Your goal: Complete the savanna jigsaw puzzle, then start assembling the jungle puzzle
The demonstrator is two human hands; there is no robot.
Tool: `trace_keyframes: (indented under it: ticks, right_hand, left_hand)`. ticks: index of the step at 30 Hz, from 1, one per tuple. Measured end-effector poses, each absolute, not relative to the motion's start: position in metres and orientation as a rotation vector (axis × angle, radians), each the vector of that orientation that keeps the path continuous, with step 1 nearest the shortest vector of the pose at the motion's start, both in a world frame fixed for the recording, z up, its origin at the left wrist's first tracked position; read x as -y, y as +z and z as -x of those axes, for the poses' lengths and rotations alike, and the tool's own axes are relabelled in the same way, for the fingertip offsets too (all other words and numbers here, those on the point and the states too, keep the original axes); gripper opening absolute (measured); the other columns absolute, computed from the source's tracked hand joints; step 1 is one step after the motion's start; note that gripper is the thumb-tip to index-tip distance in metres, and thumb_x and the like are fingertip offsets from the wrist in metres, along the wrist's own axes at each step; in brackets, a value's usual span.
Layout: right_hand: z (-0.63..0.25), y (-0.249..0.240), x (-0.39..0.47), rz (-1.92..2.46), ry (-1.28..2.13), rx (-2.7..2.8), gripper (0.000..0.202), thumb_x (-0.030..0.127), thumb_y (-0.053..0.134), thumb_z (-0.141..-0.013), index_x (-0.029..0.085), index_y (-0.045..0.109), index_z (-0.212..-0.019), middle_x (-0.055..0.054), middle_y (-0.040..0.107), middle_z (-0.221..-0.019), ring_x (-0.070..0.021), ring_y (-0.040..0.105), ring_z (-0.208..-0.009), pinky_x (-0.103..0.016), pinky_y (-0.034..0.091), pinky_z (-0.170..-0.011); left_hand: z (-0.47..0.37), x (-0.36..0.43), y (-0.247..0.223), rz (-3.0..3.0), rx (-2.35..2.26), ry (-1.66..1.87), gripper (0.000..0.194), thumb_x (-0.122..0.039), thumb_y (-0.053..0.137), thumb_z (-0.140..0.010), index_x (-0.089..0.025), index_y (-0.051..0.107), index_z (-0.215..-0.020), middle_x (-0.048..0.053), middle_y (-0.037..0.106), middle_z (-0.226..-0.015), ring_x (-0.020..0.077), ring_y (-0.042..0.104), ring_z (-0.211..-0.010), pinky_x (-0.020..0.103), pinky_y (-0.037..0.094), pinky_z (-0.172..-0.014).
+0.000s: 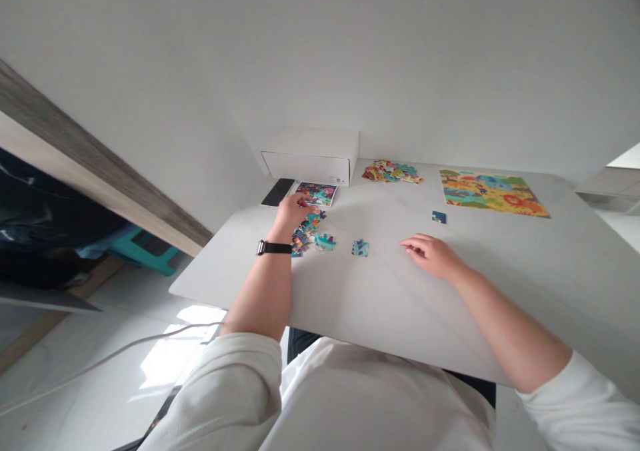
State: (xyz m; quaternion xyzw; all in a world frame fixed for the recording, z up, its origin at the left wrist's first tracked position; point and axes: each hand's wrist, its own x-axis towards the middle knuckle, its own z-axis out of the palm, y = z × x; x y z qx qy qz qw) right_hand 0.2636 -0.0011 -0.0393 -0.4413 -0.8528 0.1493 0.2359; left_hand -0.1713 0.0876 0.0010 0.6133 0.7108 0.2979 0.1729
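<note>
My left hand (294, 210) is over the near edge of a colourful picture card (320, 192), just above a pile of puzzle pieces (313, 223); its fingers are bent, and whether they hold anything is too small to tell. My right hand (431, 254) rests on the white table (380, 304) with its fingers curled together, and what they hold, if anything, cannot be made out. Between the hands lies a single teal puzzle piece (360, 248). A dark blue piece (439, 217) sits beyond my right hand.
A white box (310, 158) stands at the back against the wall, with a black phone (278, 192) in front of it. Another heap of puzzle pieces (393, 171) lies right of the box. An assembled animal puzzle (493, 192) is at the back right.
</note>
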Motion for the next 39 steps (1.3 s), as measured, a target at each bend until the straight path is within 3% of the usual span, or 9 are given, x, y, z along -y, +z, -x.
trace_keyframes:
  ticks: [9, 16, 20, 26, 30, 35, 39]
  right_hand:
    - [-0.264, -0.04, 0.001, 1.2, 0.427, 2.345, 0.027, 0.025, 0.056, -0.102, 0.026, 0.08, -0.116, -0.007, 0.079, -0.105, -0.02, 0.072, -0.081, -0.034, 0.058, -0.076]
    - [-0.244, -0.026, 0.001, 1.193, 0.53, 2.229, 0.028, 0.027, 0.057, -0.102, 0.026, 0.08, -0.118, -0.007, 0.08, -0.104, -0.02, 0.073, -0.084, -0.033, 0.061, -0.078]
    - [-0.219, -0.005, 0.004, 1.125, 0.613, 2.197, 0.029, 0.032, 0.057, -0.103, 0.026, 0.081, -0.119, -0.007, 0.082, -0.106, -0.0201, 0.074, -0.087, -0.033, 0.061, -0.08]
    - [-0.167, 0.009, -0.016, 1.107, 0.893, 1.947, 0.03, 0.038, 0.066, -0.1, 0.027, 0.077, -0.126, -0.006, 0.083, -0.107, -0.0214, 0.076, -0.093, -0.038, 0.062, -0.09]
    - [-0.115, -0.001, -0.043, 1.141, 1.241, 1.627, 0.037, 0.037, 0.072, -0.095, 0.026, 0.069, -0.13, -0.008, 0.079, -0.119, -0.0213, 0.077, -0.094, -0.035, 0.064, -0.078]
    - [-0.078, -0.019, -0.055, 1.065, 1.446, 1.349, 0.027, 0.033, 0.083, -0.086, 0.024, 0.07, -0.109, -0.004, 0.078, -0.1, -0.0182, 0.078, -0.086, -0.032, 0.064, -0.078]
    - [-0.082, -0.028, -0.054, 1.013, 1.442, 1.329, 0.029, 0.048, 0.084, -0.085, 0.023, 0.071, -0.094, -0.003, 0.078, -0.091, -0.0185, 0.078, -0.083, -0.031, 0.063, -0.075]
  left_hand:
    - [0.175, -0.087, -0.001, -1.789, -1.903, 0.732, 0.048, -0.038, 0.087, -0.071, -0.021, 0.082, -0.115, 0.003, 0.082, -0.097, 0.0237, 0.074, -0.093, 0.029, 0.053, -0.079]
    - [0.167, -0.087, -0.001, -1.687, -1.766, 0.888, 0.041, -0.04, 0.08, -0.081, -0.019, 0.081, -0.116, 0.007, 0.085, -0.1, 0.0237, 0.075, -0.091, 0.029, 0.054, -0.072]
    - [0.163, -0.086, 0.001, -1.713, -1.756, 0.951, 0.028, -0.038, 0.081, -0.08, -0.019, 0.084, -0.101, 0.005, 0.083, -0.09, 0.0237, 0.074, -0.087, 0.03, 0.053, -0.073]
    - [0.143, -0.077, 0.014, -1.611, -1.471, 1.217, 0.034, -0.048, 0.086, -0.079, -0.017, 0.079, -0.091, 0.007, 0.08, -0.085, 0.0211, 0.071, -0.08, 0.03, 0.052, -0.072]
    - [0.125, -0.072, 0.014, -1.553, -1.167, 1.255, 0.04, -0.052, 0.088, -0.08, -0.017, 0.075, -0.094, 0.009, 0.08, -0.095, 0.0199, 0.073, -0.089, 0.031, 0.054, -0.083]
    - [0.109, -0.069, 0.008, -1.43, -1.004, 1.143, 0.044, -0.052, 0.094, -0.077, -0.016, 0.073, -0.091, 0.006, 0.075, -0.087, 0.0158, 0.068, -0.082, 0.03, 0.052, -0.079]
    - [0.107, -0.069, 0.007, -1.254, -0.942, 1.113, 0.04, -0.044, 0.097, -0.073, -0.016, 0.072, -0.085, 0.006, 0.074, -0.087, 0.0163, 0.068, -0.083, 0.031, 0.053, -0.08]
